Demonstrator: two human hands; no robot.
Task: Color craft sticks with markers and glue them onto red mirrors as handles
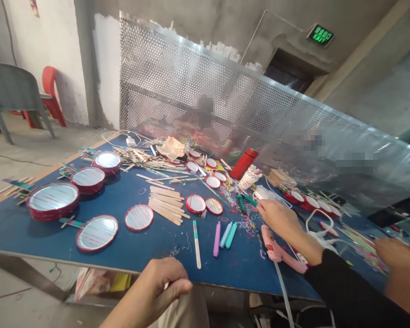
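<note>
My left hand (166,278) hangs over the table's front edge with its fingers curled in and no object visible in it. Stretched across the table, my right hand (276,214) has its fingers closed at the handle end of green-handled pliers (248,200). Below that hand lies a pink glue gun (271,246) with a pale glue stick (283,287) sticking out. Nearest my left hand is a craft stick with a green tip (197,246). A purple glue stick (217,239) and blue and teal ones (231,234) lie between my hands.
Red-rimmed round drum-like pieces (53,200) stand at left, with flat discs (139,217) nearby. Plain craft sticks (167,205) lie mid-table. A red bottle (244,163) and a paper cup (250,177) stand before a perforated metal screen (191,82). Another person's hand (392,255) is at right.
</note>
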